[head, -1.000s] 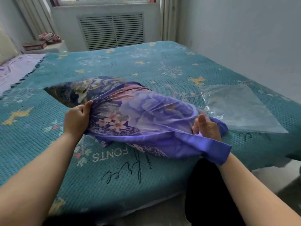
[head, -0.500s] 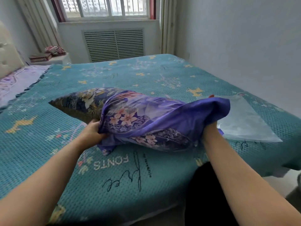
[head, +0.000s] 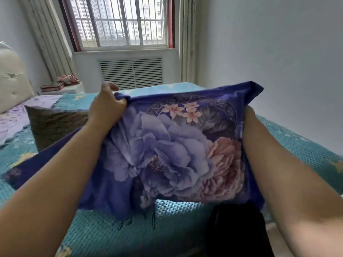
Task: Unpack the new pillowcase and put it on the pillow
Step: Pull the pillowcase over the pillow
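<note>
A purple pillowcase (head: 167,154) printed with large purple and pink flowers is held up above the bed, its face toward me. My left hand (head: 107,106) grips its upper left edge, fabric bunched in the fingers. My right hand (head: 249,114) is at the upper right edge, mostly hidden behind the cloth, so its grip does not show. The pillow (head: 57,123) shows as a dark end sticking out to the left, behind my left forearm. How far it sits inside the case is hidden.
A teal bedspread (head: 120,234) covers the bed. A padded headboard (head: 11,84) and lilac sheet (head: 13,119) are at the left. A nightstand (head: 63,88) with books stands by the window. A grey wall (head: 278,62) runs close along the right.
Both hands have lifted the pillowcase off the bed and tilted it upright toward me. The view has risen to show the window. The clear plastic bag is now hidden.
</note>
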Demonstrator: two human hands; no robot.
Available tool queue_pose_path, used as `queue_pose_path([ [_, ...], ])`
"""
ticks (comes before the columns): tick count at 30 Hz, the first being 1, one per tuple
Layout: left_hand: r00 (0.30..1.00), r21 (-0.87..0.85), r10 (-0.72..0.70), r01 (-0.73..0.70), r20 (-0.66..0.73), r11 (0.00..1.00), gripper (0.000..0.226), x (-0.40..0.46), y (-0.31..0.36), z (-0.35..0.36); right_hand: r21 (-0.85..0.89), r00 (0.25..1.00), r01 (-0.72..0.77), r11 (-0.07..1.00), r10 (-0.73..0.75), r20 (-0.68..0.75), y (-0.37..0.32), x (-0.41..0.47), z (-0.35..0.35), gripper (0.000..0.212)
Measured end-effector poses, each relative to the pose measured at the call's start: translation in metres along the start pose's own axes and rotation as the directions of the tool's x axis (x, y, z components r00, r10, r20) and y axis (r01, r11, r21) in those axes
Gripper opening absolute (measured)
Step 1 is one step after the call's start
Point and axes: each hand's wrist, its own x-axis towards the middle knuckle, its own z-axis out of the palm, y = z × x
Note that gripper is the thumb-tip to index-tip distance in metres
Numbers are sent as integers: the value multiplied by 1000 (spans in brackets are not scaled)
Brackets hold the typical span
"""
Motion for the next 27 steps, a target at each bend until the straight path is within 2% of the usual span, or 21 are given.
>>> queue_pose_path([
  [1,998,25,-38,37,56,999,35,-3,-6,11,-3,1000,-4,1000,4,5,-2,1,1,38],
  [3,986,50,-100,94,134,994,39,-12,-18,29,-71,989,-7,997,-3,-146,-3,-5,4,38],
  [5,974,51,-124,116,187,992,45,-16,-26,40,-234,918,116,965,-194,-345,7,-25,12,37],
  [6,964,45,-144,137,226,990,50,-16,-27,43,-299,867,238,924,-341,-363,13,-39,17,38],
  [7,947,39,-169,165,273,986,55,-14,-30,47,-377,803,370,849,-496,-330,23,-51,22,42],
  [9,896,9,-208,223,391,975,54,-14,-31,53,-537,728,530,657,-676,-109,41,-73,37,52],
  [11,846,-73,-226,296,483,952,43,-16,-35,58,-667,716,595,448,-673,187,62,-97,56,67],
  [13,848,-184,-221,345,482,920,31,-18,-39,61,-748,731,588,308,-597,329,77,-115,69,77],
  [15,881,-240,-199,324,430,915,23,-17,-39,58,-785,734,565,256,-589,337,83,-124,74,77],
  [17,895,-309,-227,356,383,882,15,-15,-37,55,-808,703,552,207,-636,318,83,-134,79,76],
  [20,885,-400,-295,432,360,808,22,-14,-38,55,-821,651,559,116,-675,348,83,-149,90,78],
  [24,916,-187,-289,347,279,919,30,-16,-36,54,-821,645,566,76,-661,383,84,-162,101,79],
  [27,871,-109,-277,347,406,932,56,-18,-33,52,-867,647,498,-29,-653,394,87,-163,112,49],
])
